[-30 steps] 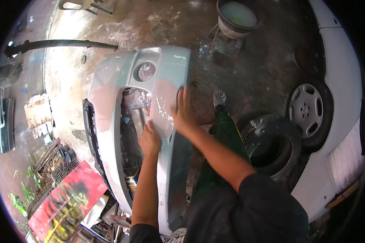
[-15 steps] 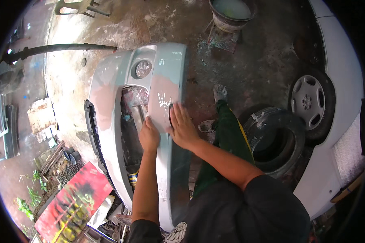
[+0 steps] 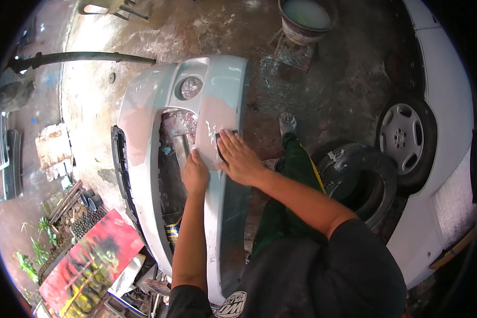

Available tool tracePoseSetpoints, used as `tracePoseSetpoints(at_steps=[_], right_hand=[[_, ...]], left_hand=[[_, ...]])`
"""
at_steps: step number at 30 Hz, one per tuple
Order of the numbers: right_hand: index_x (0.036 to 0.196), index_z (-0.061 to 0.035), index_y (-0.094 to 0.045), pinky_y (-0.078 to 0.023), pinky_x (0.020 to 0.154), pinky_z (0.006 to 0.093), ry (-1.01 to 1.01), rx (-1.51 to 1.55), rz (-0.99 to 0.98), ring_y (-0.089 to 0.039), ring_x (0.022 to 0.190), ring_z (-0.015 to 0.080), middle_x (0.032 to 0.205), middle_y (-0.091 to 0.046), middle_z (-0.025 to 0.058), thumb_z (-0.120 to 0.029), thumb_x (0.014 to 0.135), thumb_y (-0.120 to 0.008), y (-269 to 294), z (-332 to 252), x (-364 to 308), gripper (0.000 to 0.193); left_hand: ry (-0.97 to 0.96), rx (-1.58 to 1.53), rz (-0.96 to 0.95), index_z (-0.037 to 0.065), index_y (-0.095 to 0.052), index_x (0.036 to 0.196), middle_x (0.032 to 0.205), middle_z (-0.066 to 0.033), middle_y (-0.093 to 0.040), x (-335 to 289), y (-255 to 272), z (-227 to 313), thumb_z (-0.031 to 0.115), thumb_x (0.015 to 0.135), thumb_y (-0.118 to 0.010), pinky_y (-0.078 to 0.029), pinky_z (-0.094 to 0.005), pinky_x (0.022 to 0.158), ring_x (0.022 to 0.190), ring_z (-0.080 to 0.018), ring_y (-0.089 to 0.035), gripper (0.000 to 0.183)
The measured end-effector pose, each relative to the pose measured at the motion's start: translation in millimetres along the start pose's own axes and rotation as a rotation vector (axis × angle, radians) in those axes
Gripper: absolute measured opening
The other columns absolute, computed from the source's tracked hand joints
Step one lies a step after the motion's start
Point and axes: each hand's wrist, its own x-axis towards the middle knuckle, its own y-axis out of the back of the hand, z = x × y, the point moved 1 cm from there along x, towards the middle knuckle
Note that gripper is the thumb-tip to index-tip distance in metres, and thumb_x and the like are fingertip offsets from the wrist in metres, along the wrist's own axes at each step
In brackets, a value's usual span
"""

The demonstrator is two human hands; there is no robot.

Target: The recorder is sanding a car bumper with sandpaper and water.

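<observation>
— Head view looks straight down: a pale green car bumper lies across the wet concrete floor, with one end near the bucket at the far edge.

— And the hands?

— The right hand is pressed flat, fingers spread, over a dark sanding block on the pinkish filler patch below the fog-lamp hole. It bears down on the block more than it clenches it. The left hand is curled over the inner edge of the bumper's opening, gripping it to steady the piece.

— How far along, would you say?

— Partway, I'd judge. The patch looks dull and rubbed, with pale scratches showing through, but its border against the green paint is plain to see, and a second pink area on the outer curve looks untouched. No primer or fresh paint anywhere.

— Anything close by?

— A loose tyre beside the person's leg, and a white car along the floor's right edge.
</observation>
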Motion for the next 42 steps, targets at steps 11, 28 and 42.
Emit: tracePoseSetpoints(at_steps=[11,28,42], right_hand=[[0.151,0.0124,-0.031,-0.013,0.126,0.0513,-0.15,-0.193,0.007,-0.019,0.153,0.0421,0.162,-0.024,0.0303,-0.046,0.102,-0.045,-19.2,34.1,81.2,0.078],[0.155,0.0082,-0.027,-0.008,0.126,0.0511,-0.409,-0.126,0.018,-0.015,0.156,0.0355,0.165,-0.021,0.0265,-0.053,0.102,-0.041,-4.0,74.8,104.9,0.082],[0.148,0.0121,-0.036,-0.015,0.125,0.0517,-0.067,-0.062,-0.028,-0.023,0.152,0.0419,0.159,-0.029,0.0307,-0.044,0.098,-0.054,-0.5,-28.6,-5.0,0.077]], left_hand=[[-0.003,0.047,0.021,0.006,-0.066,0.124,0.11,-0.0276,-0.07,-1.4,-0.6,5.7,0.052,0.107,-0.024,-0.048,-0.0561,0.091,0.105,-0.0501,-0.063,0.064],[-0.005,0.03,0.021,0.004,-0.067,0.117,0.106,-0.0291,-0.07,-3.7,0.4,11.1,0.05,0.107,-0.026,-0.049,-0.0579,0.089,0.101,-0.0507,-0.064,0.062],[0.041,0.014,-0.04,0.007,-0.066,0.128,0.116,-0.0268,-0.069,-6.3,7.1,19.3,0.054,0.107,-0.023,-0.048,-0.0521,0.097,0.112,-0.0472,-0.063,0.067]])
